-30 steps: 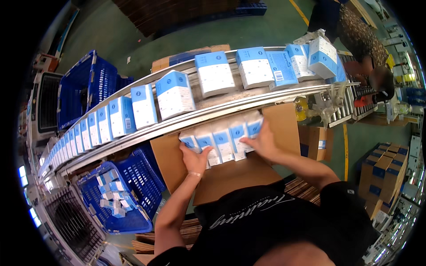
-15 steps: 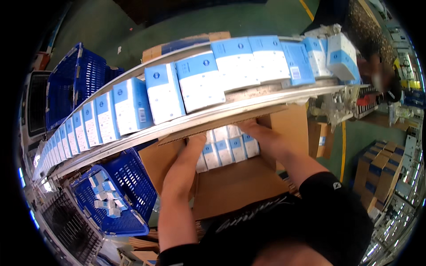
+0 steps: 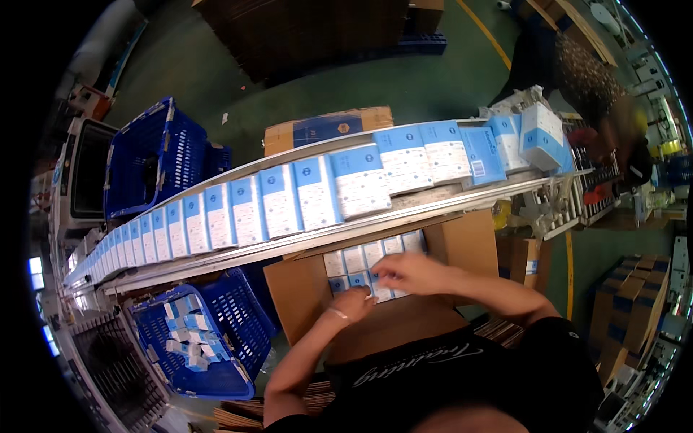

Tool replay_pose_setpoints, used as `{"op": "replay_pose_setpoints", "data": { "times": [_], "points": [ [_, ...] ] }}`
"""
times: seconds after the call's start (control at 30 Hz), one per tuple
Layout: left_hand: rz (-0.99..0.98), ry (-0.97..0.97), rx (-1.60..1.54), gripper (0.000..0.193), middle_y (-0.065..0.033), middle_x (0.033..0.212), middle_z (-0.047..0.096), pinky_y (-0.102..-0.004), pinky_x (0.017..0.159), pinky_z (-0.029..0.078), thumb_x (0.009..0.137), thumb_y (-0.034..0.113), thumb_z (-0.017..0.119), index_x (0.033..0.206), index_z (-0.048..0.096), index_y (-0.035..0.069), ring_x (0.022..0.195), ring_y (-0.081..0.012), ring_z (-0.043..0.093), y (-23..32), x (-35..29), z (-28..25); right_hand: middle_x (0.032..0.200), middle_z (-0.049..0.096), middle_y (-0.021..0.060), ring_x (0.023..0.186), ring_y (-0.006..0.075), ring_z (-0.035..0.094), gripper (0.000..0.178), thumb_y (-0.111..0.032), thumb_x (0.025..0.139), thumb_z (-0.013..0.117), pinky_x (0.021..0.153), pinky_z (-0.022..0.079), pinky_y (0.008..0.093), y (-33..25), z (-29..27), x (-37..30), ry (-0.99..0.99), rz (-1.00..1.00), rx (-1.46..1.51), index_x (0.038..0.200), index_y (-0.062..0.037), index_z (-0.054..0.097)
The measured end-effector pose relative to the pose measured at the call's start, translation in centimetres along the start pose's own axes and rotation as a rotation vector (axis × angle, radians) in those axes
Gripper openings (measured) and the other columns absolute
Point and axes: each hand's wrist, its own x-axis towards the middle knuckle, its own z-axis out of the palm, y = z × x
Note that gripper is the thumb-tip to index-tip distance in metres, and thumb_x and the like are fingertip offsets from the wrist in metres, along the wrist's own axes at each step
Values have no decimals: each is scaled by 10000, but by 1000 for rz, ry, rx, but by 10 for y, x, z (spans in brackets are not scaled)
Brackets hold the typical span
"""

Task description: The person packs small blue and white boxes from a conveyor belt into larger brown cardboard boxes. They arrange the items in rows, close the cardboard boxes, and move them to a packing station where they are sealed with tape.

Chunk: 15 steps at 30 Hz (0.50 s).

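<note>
An open cardboard carton (image 3: 462, 249) stands in front of me, its flaps folded outward. Inside are rows of small blue-and-white packs (image 3: 354, 260). My left hand (image 3: 351, 303) is over the near left part of these rows, fingers drawn together, with a small pale bit at the fingertips that I cannot make out. Just right of it and slightly farther away, my right hand (image 3: 413, 274) hovers over the packs with loosely bent, parted fingers and nothing visible in them. The two hands are close but apart, and they hide some packs beneath.
Beyond the carton, a conveyor (image 3: 238, 252) carries a long row of blue-and-white packs (image 3: 317, 195). A blue crate (image 3: 238, 325) with loose small packs stands at left; another blue crate (image 3: 155, 159) is behind the belt. Stacked cartons (image 3: 628, 310) stand at right. A person (image 3: 588, 72) is at far right.
Both hands have come back from the carton's far side and nearer each other over the packs. The view has shifted, and the conveyor's packs at left now stand closer together.
</note>
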Motion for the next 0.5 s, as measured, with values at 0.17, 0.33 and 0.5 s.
{"op": "replay_pose_setpoints", "data": {
  "times": [0.17,0.33,0.5],
  "points": [
    [-144,1626,600,323,-159,813,578,-410,671,453,828,323,604,850,595,1,719,-307,567,-10,-49,-211,754,646,167,670,262,649,392,-277,866,597,606,508,324,-36,-122,55,630,78,-9,1060,62,568],
    [-523,1124,747,548,-191,878,552,-411,737,454,837,482,533,880,571,-63,840,-326,552,-60,-82,-246,791,625,263,738,343,646,653,-440,830,603,671,523,384,-108,-87,130,410,253,-11,1038,173,518],
    [-624,1108,614,660,-232,906,563,-406,751,482,777,554,577,889,569,-97,860,-358,574,-73,-91,-257,970,564,330,876,387,615,791,-479,815,612,713,529,382,-116,-80,138,326,223,-216,1108,231,423]
  ]
}}
